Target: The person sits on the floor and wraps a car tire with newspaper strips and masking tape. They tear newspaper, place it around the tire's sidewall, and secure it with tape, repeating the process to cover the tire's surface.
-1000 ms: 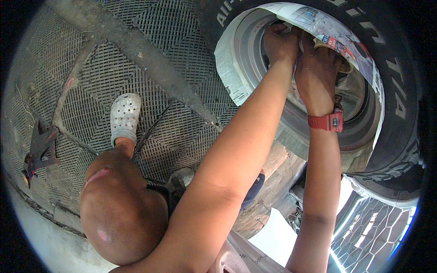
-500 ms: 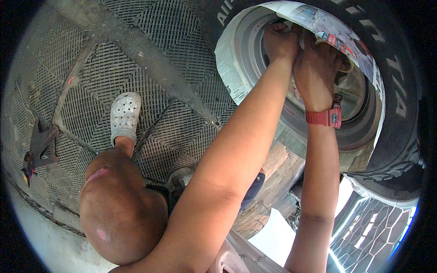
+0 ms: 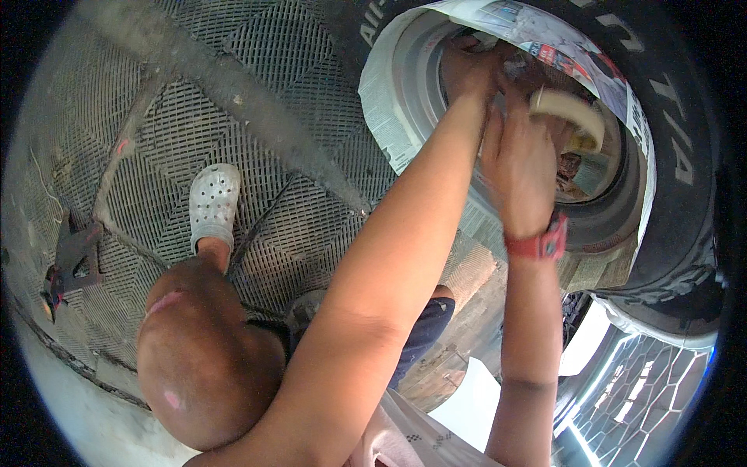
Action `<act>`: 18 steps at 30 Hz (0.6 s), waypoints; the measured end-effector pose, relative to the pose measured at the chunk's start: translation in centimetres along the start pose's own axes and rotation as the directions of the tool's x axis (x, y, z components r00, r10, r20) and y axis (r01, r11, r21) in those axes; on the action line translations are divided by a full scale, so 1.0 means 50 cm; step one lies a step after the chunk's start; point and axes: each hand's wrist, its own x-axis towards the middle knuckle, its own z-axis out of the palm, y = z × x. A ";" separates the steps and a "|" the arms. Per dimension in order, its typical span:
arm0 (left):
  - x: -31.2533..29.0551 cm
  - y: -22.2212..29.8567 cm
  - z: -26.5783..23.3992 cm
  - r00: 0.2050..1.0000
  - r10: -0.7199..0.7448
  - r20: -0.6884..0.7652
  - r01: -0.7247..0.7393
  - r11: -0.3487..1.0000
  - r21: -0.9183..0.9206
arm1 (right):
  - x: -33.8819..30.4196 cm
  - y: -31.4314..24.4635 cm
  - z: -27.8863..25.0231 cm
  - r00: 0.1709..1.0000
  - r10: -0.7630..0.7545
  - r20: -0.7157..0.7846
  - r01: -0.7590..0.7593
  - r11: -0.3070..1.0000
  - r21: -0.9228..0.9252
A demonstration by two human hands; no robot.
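A large black tire (image 3: 674,156) with raised pale lettering surrounds a grey wheel rim (image 3: 424,82). Printed paper sheets (image 3: 510,22), like newspaper, ring the rim and overlap the tire's sidewall. My left hand (image 3: 471,68) reaches into the rim at its upper left; its fingers look curled, but what they hold is hidden. Lower and to its right is my right hand (image 3: 520,159), smeared by motion, with a red watch (image 3: 538,240) on the wrist. Just beyond the right hand's fingers, a cream curved band (image 3: 569,109), resembling a roll of masking tape, shows inside the rim.
Grooved mats (image 3: 288,226) cover the floor at left. A dark bracket-like piece (image 3: 76,249) lies at the far left. My bent knee (image 3: 202,350) and a white clog (image 3: 215,198) are beside the wheel. A honeycomb-patterned panel (image 3: 646,397) stands at lower right.
My right hand has drawn back toward me and slightly left, away from the rim's upper part. The cream band shows more fully now. My left hand stays nearly in place.
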 end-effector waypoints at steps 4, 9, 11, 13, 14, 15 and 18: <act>-0.018 -0.012 0.020 0.999 0.050 -0.015 -0.049 0.998 0.036 | -0.169 -0.012 0.030 0.967 -0.025 -0.252 0.111 0.937 0.332; -0.023 -0.019 0.032 0.998 0.057 -0.037 -0.059 0.996 -0.065 | -0.385 -0.013 0.122 0.997 0.081 -0.003 -0.066 0.827 0.558; -0.020 -0.031 0.035 0.997 0.061 -0.039 -0.066 0.990 -0.122 | -0.466 0.001 0.180 0.993 0.079 0.089 -0.115 0.830 0.545; -0.021 -0.029 0.038 0.985 0.148 -0.084 -0.150 0.988 -0.025 | -0.538 0.017 0.238 0.986 0.081 0.145 -0.146 0.843 0.518; 0.017 -0.034 0.028 0.948 0.314 -0.050 -0.318 0.942 -0.105 | -0.560 0.023 0.265 0.987 0.072 0.146 -0.137 0.854 0.503; 0.020 -0.031 0.028 0.889 0.458 -0.005 -0.451 0.872 -0.189 | -0.590 0.032 0.295 0.984 0.083 0.161 -0.152 0.862 0.483; 0.031 -0.042 -0.002 0.986 0.124 0.113 -0.101 0.976 -0.191 | -0.658 0.037 0.381 0.973 0.129 0.194 -0.210 0.843 0.496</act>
